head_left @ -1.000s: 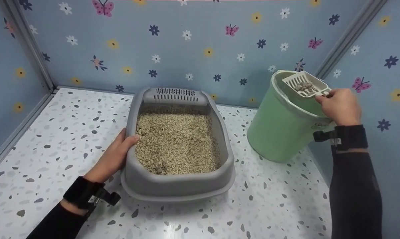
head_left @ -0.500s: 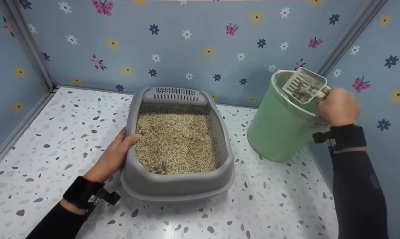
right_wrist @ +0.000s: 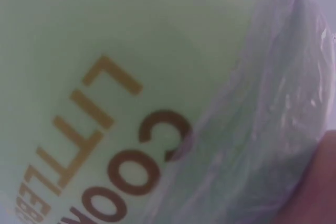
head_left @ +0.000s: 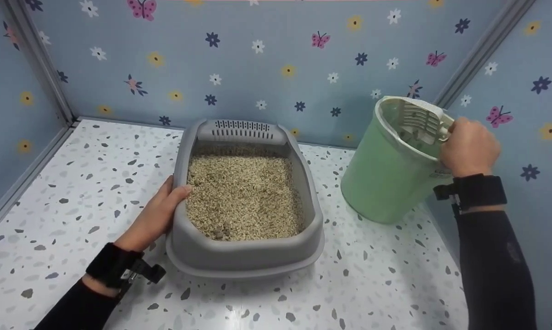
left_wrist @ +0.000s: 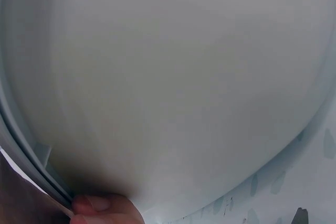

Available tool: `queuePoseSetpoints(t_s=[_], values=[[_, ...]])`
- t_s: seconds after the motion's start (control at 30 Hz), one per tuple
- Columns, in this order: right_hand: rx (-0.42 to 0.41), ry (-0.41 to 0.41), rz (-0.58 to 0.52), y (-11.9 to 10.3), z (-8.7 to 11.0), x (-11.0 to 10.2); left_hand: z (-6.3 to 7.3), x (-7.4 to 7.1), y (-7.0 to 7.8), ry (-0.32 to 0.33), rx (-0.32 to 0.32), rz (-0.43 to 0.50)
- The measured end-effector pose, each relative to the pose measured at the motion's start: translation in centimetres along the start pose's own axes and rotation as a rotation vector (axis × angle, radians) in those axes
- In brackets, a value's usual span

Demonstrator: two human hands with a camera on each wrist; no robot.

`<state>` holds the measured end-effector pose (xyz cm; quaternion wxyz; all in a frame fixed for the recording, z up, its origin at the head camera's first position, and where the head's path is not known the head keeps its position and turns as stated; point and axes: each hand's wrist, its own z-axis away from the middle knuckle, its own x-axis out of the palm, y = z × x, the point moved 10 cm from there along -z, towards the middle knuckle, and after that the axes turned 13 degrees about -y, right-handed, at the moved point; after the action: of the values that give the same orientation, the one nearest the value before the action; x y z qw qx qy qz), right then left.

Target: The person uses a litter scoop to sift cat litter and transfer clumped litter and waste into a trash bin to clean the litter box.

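Note:
A grey litter box [head_left: 246, 256] holds beige granular litter [head_left: 244, 192], with a small darker clump [head_left: 221, 231] near its front left. My left hand [head_left: 154, 215] grips the box's left rim, thumb over the edge. In the left wrist view its fingertips [left_wrist: 105, 211] are curled at a broad, smooth pale surface of the box. My right hand [head_left: 471, 149] grips the handle of a white slotted litter scoop [head_left: 420, 120], tipped steeply inside the mouth of a green bin [head_left: 381, 183]. Dark clumps [head_left: 409, 135] show at the scoop's lower edge.
A translucent plastic liner [right_wrist: 262, 108] folds over the bin's rim. The bin stands right of the box, near the corner of blue flowered walls [head_left: 257, 59]. Speckled white flooring [head_left: 92, 183] lies around both.
My right hand has turned the scoop from nearly level to steeply tipped into the bin, and clumps have slid down to its lower edge. The left hand and litter box have stayed put.

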<state>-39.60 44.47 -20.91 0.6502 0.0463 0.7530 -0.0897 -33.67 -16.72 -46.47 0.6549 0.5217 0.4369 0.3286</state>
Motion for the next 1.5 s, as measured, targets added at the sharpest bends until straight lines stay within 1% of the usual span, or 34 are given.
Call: queuePoseSetpoints(t_s=[0.1, 0.27, 0.33, 0.5, 0.6, 0.77, 1.0, 1.1, 1.27, 1.37, 1.5], values=[[-0.016, 0.035, 0.011, -0.3, 0.3, -0.2, 0.0, 0.0, -0.1, -0.004, 0.003, 0.009], [-0.043, 0.096, 0.039, -0.6, 0.6, -0.4, -0.2, 0.1, 0.1, -0.009, 0.03, 0.036], [-0.043, 0.101, 0.037, -0.7, 0.6, -0.4, -0.2, 0.1, 0.1, -0.008, 0.038, 0.041], [-0.033, 0.08, 0.018, -0.6, 0.7, -0.3, -0.2, 0.0, 0.3, -0.005, 0.052, 0.039], [-0.031, 0.087, 0.007, -0.7, 0.8, -0.4, 0.0, 0.0, 0.3, -0.001, 0.047, 0.029], [-0.039, 0.135, -0.008, -1.2, 1.2, -0.9, 0.1, 0.1, 0.3, -0.003, 0.031, 0.024], [-0.058, 0.223, -0.093, -2.3, 2.5, -2.3, 0.1, 0.1, 0.1, -0.004, 0.011, 0.009], [-0.089, 0.252, -0.147, -3.5, 3.3, -2.9, 0.1, 0.1, 0.2, -0.009, 0.022, 0.024], [-0.199, 0.258, -0.244, -6.8, 4.6, -3.4, -0.1, 0.2, 0.3, -0.016, 0.044, 0.053], [-0.242, 0.218, -0.284, -8.8, 5.1, -3.1, -0.2, 0.0, 0.2, -0.011, 0.035, 0.042], [-0.31, 0.137, -0.311, -11.6, 5.5, -2.3, -0.2, 0.0, 0.0, -0.006, 0.025, 0.025]])
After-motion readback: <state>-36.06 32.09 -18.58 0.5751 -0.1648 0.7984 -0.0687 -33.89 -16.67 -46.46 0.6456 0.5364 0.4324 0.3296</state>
